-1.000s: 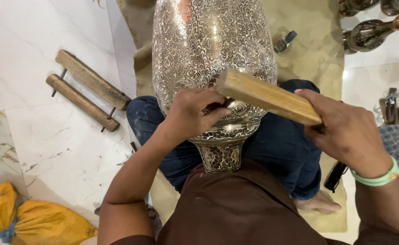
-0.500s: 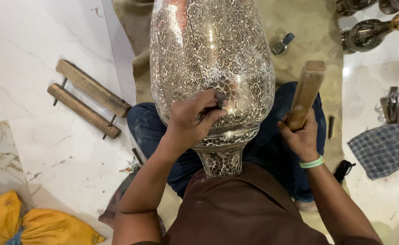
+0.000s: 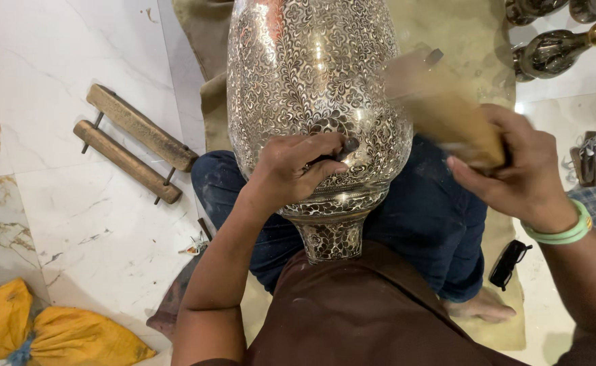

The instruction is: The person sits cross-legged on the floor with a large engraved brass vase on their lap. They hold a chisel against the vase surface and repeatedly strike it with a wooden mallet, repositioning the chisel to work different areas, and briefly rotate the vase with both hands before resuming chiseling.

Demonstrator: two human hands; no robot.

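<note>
A large engraved silver-coloured metal vase [image 3: 311, 81] lies across my lap, its narrow foot [image 3: 330, 237] toward my chest. My left hand [image 3: 291, 169] rests on the vase's lower belly and pinches a small dark chisel [image 3: 344, 147] against the metal. My right hand [image 3: 515, 169] grips a wooden mallet block [image 3: 440, 112], blurred with motion, just right of the vase and above the chisel. A green band circles my right wrist.
A wooden two-bar clamp [image 3: 132, 146] lies on the marble floor at left. Yellow cloth bundles [image 3: 54, 335] sit at bottom left. Other metal vessels [image 3: 555, 41] are at top right, small tools [image 3: 592, 159] at right, and dark glasses [image 3: 510, 263] on the beige mat.
My right hand raised the wooden mallet upright to the right, then swung it back down toward the chisel. My left hand has kept the chisel on the vase.
</note>
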